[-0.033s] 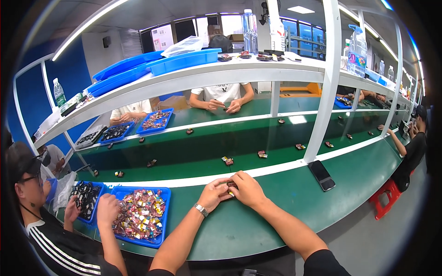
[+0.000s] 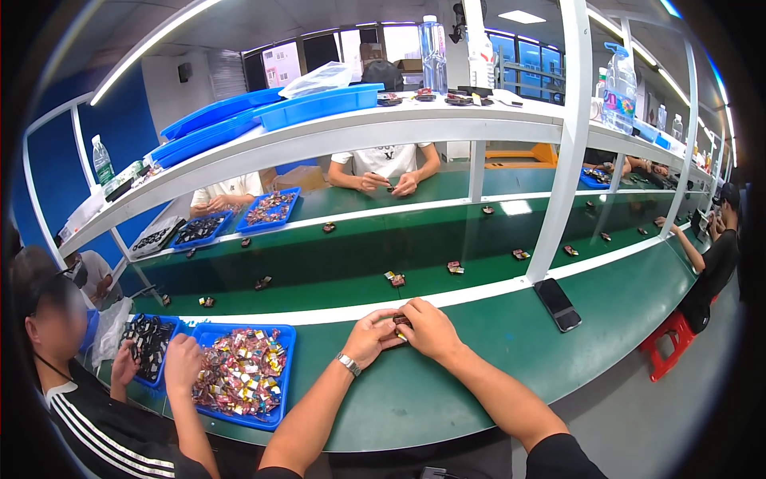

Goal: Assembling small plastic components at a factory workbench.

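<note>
Above the near green bench (image 2: 479, 371), my left hand (image 2: 367, 337) and my right hand (image 2: 432, 331) meet, fingers closed together. Between them they grip a small dark reddish-brown part (image 2: 401, 320) with a white and yellow tab at its lower side. My fingers cover most of it, so its exact kind cannot be made out. A metal watch sits on my left wrist. Left of my left forearm is a blue tray (image 2: 289, 375) heaped with small pink, white and yellow pieces (image 2: 243, 371).
A black phone (image 2: 557, 305) lies by a white post (image 2: 556, 184). Beyond the white rail, similar small parts (image 2: 455, 267) sit spread along the green belt (image 2: 343, 271). At left, a co-worker's hand (image 2: 183, 363) is beside another tray of black parts (image 2: 149, 343). A shelf (image 2: 447, 128) spans overhead.
</note>
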Available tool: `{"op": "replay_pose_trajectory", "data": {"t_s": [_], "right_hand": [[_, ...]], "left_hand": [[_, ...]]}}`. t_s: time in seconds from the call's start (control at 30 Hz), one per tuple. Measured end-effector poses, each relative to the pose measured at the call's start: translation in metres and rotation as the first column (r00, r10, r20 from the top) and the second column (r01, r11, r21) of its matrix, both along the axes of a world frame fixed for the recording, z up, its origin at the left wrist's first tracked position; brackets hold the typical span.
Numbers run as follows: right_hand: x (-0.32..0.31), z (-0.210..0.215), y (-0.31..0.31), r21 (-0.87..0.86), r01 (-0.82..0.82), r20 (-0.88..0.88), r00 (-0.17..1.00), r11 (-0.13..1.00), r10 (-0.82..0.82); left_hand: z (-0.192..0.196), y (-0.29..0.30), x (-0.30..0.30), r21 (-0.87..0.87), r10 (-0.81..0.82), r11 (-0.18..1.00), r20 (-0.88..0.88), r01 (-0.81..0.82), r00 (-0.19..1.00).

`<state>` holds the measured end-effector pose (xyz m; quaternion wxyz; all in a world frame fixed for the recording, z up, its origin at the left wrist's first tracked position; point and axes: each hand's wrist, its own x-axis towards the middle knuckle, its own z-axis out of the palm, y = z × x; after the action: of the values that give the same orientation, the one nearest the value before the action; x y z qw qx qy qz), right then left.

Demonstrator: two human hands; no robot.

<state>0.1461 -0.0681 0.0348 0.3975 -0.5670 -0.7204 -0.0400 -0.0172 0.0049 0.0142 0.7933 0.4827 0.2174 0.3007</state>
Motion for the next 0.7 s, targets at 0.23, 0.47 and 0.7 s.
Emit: {"op": "replay_pose_trajectory", "data": {"t_s": [0.23, 0.47, 0.7], "right_hand": [[0.000, 0.001, -0.006, 0.073, -0.020, 0.098, 0.995, 0.997, 0.012], [0.017, -0.005, -0.001, 0.055, -0.116, 0.193, 0.976, 0.992, 0.103], [0.026, -0.002, 0.000, -0.010, -0.195, 0.062, 0.979, 0.981, 0.195]], "left_hand": [[-0.005, 0.005, 0.000, -0.093, 0.009, 0.996, 0.100, 0.000, 0.995], [-0.005, 0.000, 0.002, -0.057, 0.053, 0.997, 0.063, -0.049, 0.997], [-0.002, -0.002, 0.005, 0.059, 0.047, 0.997, -0.031, -0.045, 0.998]]}}
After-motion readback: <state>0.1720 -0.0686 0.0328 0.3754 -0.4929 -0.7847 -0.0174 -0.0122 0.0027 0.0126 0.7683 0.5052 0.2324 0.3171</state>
